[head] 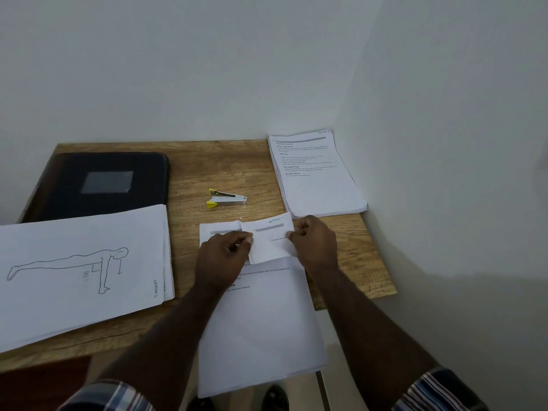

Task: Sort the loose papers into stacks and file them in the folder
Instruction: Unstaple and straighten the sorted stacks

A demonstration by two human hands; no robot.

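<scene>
**Two hands bend a paper corner**

A wooden table stands in a white corner. Both hands work on the middle stack of papers, which lies at the front edge of the table and hangs over it toward the person.

The left hand has its fingers curled and pinches the top sheet near its top edge. The right hand is curled too and pinches the same sheet at its right edge. Between the hands the top of this sheet is folded over and lifted.

A black folder lies shut at the back left. In front of it, partly on it, is a left stack with a drawing of a person doing a push-up. A right stack sits in the back right corner. A small stapler with yellow tips lies between the folder and that stack, just behind the hands.
</scene>
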